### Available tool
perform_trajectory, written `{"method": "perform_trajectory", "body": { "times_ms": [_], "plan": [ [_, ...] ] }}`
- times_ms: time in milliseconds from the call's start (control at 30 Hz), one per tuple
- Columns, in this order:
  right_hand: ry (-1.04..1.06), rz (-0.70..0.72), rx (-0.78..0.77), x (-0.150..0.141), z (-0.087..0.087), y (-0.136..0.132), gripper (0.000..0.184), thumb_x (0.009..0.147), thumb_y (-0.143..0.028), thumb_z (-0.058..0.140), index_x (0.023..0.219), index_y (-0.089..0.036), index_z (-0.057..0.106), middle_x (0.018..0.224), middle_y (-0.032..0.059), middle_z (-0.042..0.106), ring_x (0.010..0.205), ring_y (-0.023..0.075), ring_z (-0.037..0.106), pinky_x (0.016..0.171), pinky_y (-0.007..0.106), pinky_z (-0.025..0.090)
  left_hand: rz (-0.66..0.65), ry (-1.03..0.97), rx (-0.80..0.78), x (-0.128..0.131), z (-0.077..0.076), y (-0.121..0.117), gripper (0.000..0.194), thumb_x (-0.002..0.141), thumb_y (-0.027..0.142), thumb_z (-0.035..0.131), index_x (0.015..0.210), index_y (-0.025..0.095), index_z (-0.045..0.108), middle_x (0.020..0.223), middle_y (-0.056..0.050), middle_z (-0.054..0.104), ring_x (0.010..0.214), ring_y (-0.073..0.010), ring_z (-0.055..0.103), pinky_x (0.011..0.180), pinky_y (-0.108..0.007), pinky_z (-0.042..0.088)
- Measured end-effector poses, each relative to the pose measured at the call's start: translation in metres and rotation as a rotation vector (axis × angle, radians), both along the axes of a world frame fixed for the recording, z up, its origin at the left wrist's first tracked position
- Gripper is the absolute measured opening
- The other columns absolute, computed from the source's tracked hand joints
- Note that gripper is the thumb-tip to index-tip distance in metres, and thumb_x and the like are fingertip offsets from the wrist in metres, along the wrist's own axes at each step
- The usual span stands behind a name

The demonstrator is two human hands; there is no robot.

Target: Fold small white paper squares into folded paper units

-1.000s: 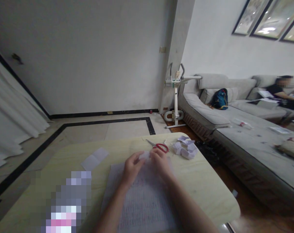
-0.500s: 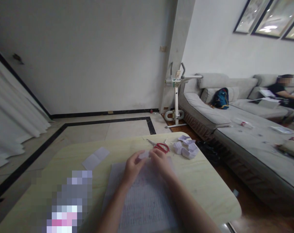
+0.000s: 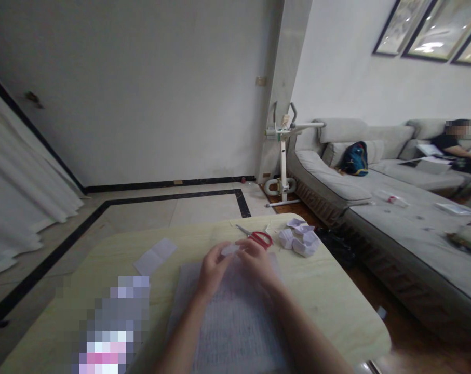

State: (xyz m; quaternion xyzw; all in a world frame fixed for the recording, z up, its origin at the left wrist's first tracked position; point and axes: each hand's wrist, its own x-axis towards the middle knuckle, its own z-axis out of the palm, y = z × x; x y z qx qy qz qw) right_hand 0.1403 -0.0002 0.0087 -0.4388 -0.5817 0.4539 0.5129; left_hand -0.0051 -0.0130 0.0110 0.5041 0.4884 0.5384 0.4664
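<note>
Between my fingertips is a small piece of white paper (image 3: 230,250), held above the far edge of a printed sheet (image 3: 235,322). My left hand (image 3: 213,267) pinches the paper from the left, its fingers closed. From the right my right hand (image 3: 256,262) grips the same piece, its fingers curled over and partly hiding it. Just beyond the right hand lie red-handled scissors (image 3: 261,239), blades toward the left. Folded paper pieces (image 3: 299,238) sit in a cluster at the table's far right. A creased paper slip (image 3: 156,256) lies flat to the left.
The light wooden table (image 3: 328,301) has rounded corners. A blurred-out object (image 3: 106,332) is at its left side. Beyond stand an exercise machine (image 3: 283,161) and a grey sofa (image 3: 406,234) with a blue backpack (image 3: 355,158) and a seated person (image 3: 453,143).
My right fingers have shifted slightly on the paper, which both hands still hold. The view has moved a little; the things on the table lie as before.
</note>
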Motion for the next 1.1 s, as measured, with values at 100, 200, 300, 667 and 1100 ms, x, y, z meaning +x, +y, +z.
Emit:
{"method": "perform_trajectory", "body": {
  "times_ms": [100, 200, 300, 667, 1100],
  "plan": [
    [-0.035, -0.008, -0.019, 0.0, 0.003, -0.001, 0.021, 0.073, -0.021, 0.06, 0.093, -0.019, 0.063, 0.08, 0.0018, 0.061, 0.067, 0.0146, 0.055, 0.059, 0.026, 0.043, 0.009, -0.02, 0.008, 0.001, -0.002, 0.0, 0.036, 0.071, 0.03, 0.066, 0.104, 0.015, 0.063, 0.099, -0.007, 0.069, 0.088, -0.0192, 0.064, 0.079, -0.028, 0.049],
    [-0.047, -0.013, -0.039, 0.0, 0.005, -0.002, 0.021, 0.072, -0.02, 0.059, 0.092, -0.019, 0.063, 0.077, 0.0014, 0.061, 0.065, 0.0142, 0.054, 0.058, 0.025, 0.042, 0.013, -0.034, -0.018, 0.001, -0.003, 0.001, 0.035, 0.071, 0.03, 0.067, 0.102, 0.015, 0.063, 0.097, -0.007, 0.069, 0.086, -0.019, 0.065, 0.077, -0.027, 0.049],
    [-0.054, -0.027, -0.041, 0.0, 0.006, -0.002, 0.02, 0.072, -0.021, 0.059, 0.092, -0.018, 0.064, 0.075, 0.0016, 0.062, 0.065, 0.0145, 0.055, 0.058, 0.026, 0.042, 0.018, -0.015, -0.038, 0.001, -0.003, 0.002, 0.035, 0.07, 0.032, 0.067, 0.1, 0.014, 0.065, 0.093, -0.007, 0.07, 0.085, -0.0199, 0.065, 0.076, -0.028, 0.05],
    [-0.057, -0.071, -0.057, 0.0, 0.005, 0.0, 0.017, 0.069, -0.023, 0.061, 0.086, -0.019, 0.065, 0.069, 0.0012, 0.061, 0.059, 0.0146, 0.053, 0.054, 0.026, 0.041, 0.074, 0.038, 0.058, -0.001, -0.005, 0.003, 0.03, 0.068, 0.033, 0.069, 0.092, 0.015, 0.069, 0.103, -0.01, 0.068, 0.095, -0.0218, 0.063, 0.081, -0.03, 0.049],
    [0.009, -0.056, -0.097, -0.001, 0.005, -0.001, 0.014, 0.072, -0.031, 0.065, 0.079, -0.019, 0.067, 0.074, 0.0023, 0.065, 0.068, 0.0166, 0.058, 0.061, 0.027, 0.044, 0.061, 0.048, -0.003, 0.0, 0.008, -0.002, 0.027, 0.072, 0.038, 0.065, 0.078, 0.013, 0.069, 0.069, -0.002, 0.066, 0.066, -0.0152, 0.06, 0.061, -0.022, 0.045]
  ]
}}
